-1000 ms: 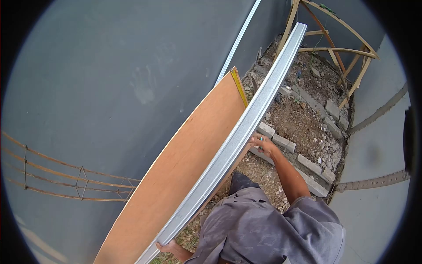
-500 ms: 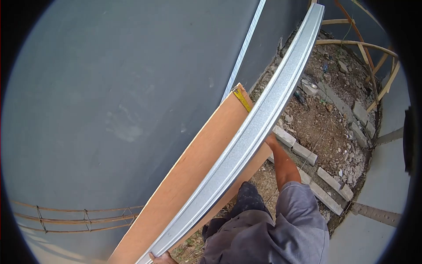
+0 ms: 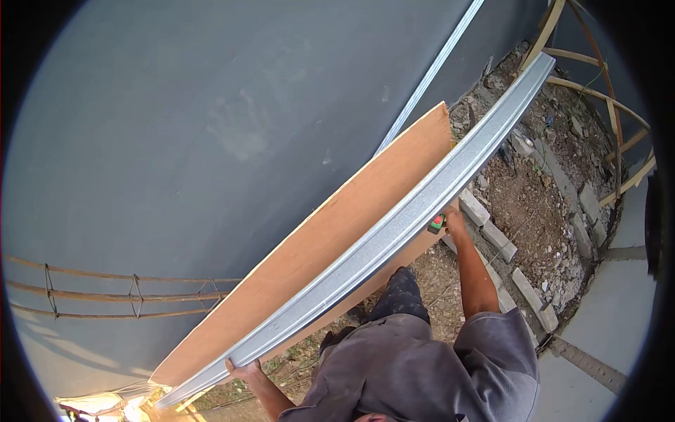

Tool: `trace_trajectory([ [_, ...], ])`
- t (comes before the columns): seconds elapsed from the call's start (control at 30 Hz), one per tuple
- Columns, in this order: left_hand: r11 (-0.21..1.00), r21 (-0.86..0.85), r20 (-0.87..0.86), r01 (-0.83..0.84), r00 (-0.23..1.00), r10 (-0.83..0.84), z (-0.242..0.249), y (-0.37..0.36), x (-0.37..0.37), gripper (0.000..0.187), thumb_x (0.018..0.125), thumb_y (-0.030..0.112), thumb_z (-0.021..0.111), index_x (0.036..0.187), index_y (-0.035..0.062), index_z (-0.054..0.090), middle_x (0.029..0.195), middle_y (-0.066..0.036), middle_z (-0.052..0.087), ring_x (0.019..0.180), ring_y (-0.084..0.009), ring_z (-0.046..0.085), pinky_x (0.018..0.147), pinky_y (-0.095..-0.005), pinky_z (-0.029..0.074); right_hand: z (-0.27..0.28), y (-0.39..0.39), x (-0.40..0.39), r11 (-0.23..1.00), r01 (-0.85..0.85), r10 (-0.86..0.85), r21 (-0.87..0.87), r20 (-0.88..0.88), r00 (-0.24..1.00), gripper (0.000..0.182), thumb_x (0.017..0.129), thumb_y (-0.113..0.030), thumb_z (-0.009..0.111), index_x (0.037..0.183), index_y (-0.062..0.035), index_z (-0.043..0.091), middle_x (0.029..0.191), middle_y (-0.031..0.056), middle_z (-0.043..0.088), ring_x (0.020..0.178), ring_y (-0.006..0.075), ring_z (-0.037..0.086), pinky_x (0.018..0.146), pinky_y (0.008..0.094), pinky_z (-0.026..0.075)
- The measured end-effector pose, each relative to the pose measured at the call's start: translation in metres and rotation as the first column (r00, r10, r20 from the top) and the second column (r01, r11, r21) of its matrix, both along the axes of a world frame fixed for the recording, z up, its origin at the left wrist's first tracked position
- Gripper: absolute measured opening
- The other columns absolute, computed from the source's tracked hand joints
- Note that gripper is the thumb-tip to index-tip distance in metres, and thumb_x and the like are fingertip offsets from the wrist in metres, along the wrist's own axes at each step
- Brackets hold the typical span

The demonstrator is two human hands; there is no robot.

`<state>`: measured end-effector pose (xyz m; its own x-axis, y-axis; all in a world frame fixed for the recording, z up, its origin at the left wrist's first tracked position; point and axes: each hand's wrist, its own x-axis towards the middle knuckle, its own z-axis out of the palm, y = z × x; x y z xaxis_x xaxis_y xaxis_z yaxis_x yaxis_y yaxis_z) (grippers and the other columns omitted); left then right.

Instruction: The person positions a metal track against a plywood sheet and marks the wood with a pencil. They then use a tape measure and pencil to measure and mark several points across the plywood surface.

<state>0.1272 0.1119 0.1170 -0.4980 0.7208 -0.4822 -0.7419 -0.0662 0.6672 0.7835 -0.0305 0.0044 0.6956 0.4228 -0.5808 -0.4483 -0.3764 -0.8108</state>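
Note:
A long galvanised metal channel (image 3: 394, 218) lies slantwise across a sheet of plywood (image 3: 330, 218). My left hand (image 3: 244, 370) grips the near edge of the channel toward its lower end, thumb on top and fingers partly hidden. My right hand (image 3: 454, 221) is closed around a green and red tape measure (image 3: 436, 224) beside the plywood's right edge, just under the channel. Only a sliver of yellow tape blade (image 3: 453, 145) shows past the channel's far side; the channel covers the rest.
A grey wall (image 3: 176, 162) rises along the plywood's far side, with another metal strip (image 3: 429, 77) leaning on it. Rebar tied in a frame (image 3: 133, 295) is at lower left. Concrete blocks (image 3: 499, 240), rubble and wooden braces (image 3: 590, 86) are at right.
The yellow blade at the plywood's far corner has drawn back behind the channel, and the tape measure's case now shows in my right hand. The view has shifted, showing more of my left hand.

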Motion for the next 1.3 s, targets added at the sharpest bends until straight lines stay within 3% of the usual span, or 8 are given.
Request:
trace_trajectory([
  [0.2, 0.981, 0.167, 0.078, 0.095, 0.991, -0.109, -0.010, 0.005, 0.004, 0.054, 0.068, 0.029, 0.068, 0.114, 0.0046, 0.051, 0.112, -0.014, 0.056, 0.106, -0.0332, 0.051, 0.096, -0.0535, 0.036, -0.027, -0.107, -0.107, 0.993, -0.007, -0.046, -0.119, -0.432, 0.901, 0.032, 0.086, -0.050, 0.050, 0.079, -0.0189, 0.052, 0.062, -0.0006, 0.052, 0.050, 0.0148, 0.047, 0.041, 0.0300, 0.030],
  [0.3, 0.961, 0.249, 0.092, 0.119, 0.985, -0.146, -0.016, 0.010, 0.015, 0.047, 0.072, 0.028, 0.064, 0.108, 0.0011, 0.051, 0.099, -0.016, 0.058, 0.095, -0.0300, 0.055, 0.090, -0.0474, 0.042, -0.029, -0.183, -0.144, 0.975, 0.194, -0.093, 0.105, -0.601, 0.794, 0.032, 0.091, -0.045, 0.047, 0.081, -0.0153, 0.054, 0.069, 0.0009, 0.058, 0.061, 0.0194, 0.058, 0.057, 0.0343, 0.047],
  [0.43, 0.971, 0.220, 0.174, 0.089, 0.976, -0.129, -0.009, 0.025, 0.027, 0.054, 0.072, 0.028, 0.061, 0.119, 0.0070, 0.047, 0.114, -0.011, 0.053, 0.107, -0.0316, 0.049, 0.095, -0.0498, 0.037, 0.060, -0.184, -0.165, 0.974, 0.224, -0.206, -0.019, -0.475, 0.855, 0.031, 0.090, -0.042, 0.050, 0.085, -0.0123, 0.056, 0.073, 0.0013, 0.058, 0.064, 0.0183, 0.057, 0.061, 0.0319, 0.047],
  [0.53, 0.967, 0.233, 0.161, 0.101, 0.977, -0.141, -0.011, 0.032, 0.037, 0.055, 0.073, 0.028, 0.061, 0.121, 0.0059, 0.046, 0.119, -0.012, 0.052, 0.112, -0.0323, 0.046, 0.098, -0.0497, 0.034, 0.141, -0.152, -0.169, 0.975, -0.219, 0.212, -0.049, -0.107, 0.971, 0.028, 0.087, -0.035, 0.058, 0.076, -0.0090, 0.058, 0.067, -0.0016, 0.055, 0.061, 0.0082, 0.052, 0.058, 0.0244, 0.043],
  [0.77, 0.983, 0.173, 0.259, 0.068, 0.959, -0.112, -0.029, 0.048, 0.041, 0.049, 0.077, 0.026, 0.058, 0.120, 0.0073, 0.046, 0.118, -0.010, 0.051, 0.112, -0.0302, 0.047, 0.098, -0.0497, 0.035, 0.217, -0.017, -0.241, 0.448, -0.890, 0.870, -0.083, 0.273, 0.412, 0.030, 0.081, -0.028, 0.067, 0.084, 0.0014, 0.064, 0.069, 0.0020, 0.058, 0.064, 0.0110, 0.053, 0.061, 0.0278, 0.043],
  [0.83, 0.989, 0.140, 0.300, 0.056, 0.949, -0.097, -0.034, 0.047, 0.042, 0.047, 0.078, 0.025, 0.059, 0.120, 0.0071, 0.047, 0.117, -0.009, 0.052, 0.111, -0.0290, 0.048, 0.098, -0.0488, 0.036, 0.233, 0.025, -0.275, 0.285, -0.918, 0.958, -0.275, 0.118, 0.262, 0.038, 0.080, -0.036, 0.067, 0.083, 0.0016, 0.065, 0.072, 0.0078, 0.062, 0.065, 0.0158, 0.058, 0.062, 0.0321, 0.046],
  [1.07, 0.973, 0.219, 0.399, 0.078, 0.903, -0.162, -0.051, 0.022, 0.049, 0.049, 0.084, 0.035, 0.061, 0.122, 0.0083, 0.047, 0.120, -0.007, 0.052, 0.113, -0.0245, 0.048, 0.101, -0.0434, 0.036, 0.192, 0.134, -0.367, -0.366, -0.804, 0.930, -0.468, -0.163, -0.329, 0.073, 0.077, -0.069, 0.048, 0.096, -0.0022, 0.068, 0.093, 0.0196, 0.064, 0.086, 0.0297, 0.060, 0.076, 0.0375, 0.046],
  [1.3, 0.997, 0.055, 0.334, 0.048, 0.941, -0.064, -0.065, 0.003, 0.060, 0.059, 0.081, 0.043, 0.066, 0.121, 0.0046, 0.047, 0.111, -0.006, 0.053, 0.111, -0.0186, 0.047, 0.099, -0.0381, 0.037, 0.137, 0.134, -0.421, -0.603, -0.750, 0.791, -0.272, -0.328, -0.517, 0.071, 0.077, -0.065, 0.053, 0.098, 0.0020, 0.066, 0.098, 0.0171, 0.063, 0.086, 0.0244, 0.058, 0.077, 0.0348, 0.045],
])
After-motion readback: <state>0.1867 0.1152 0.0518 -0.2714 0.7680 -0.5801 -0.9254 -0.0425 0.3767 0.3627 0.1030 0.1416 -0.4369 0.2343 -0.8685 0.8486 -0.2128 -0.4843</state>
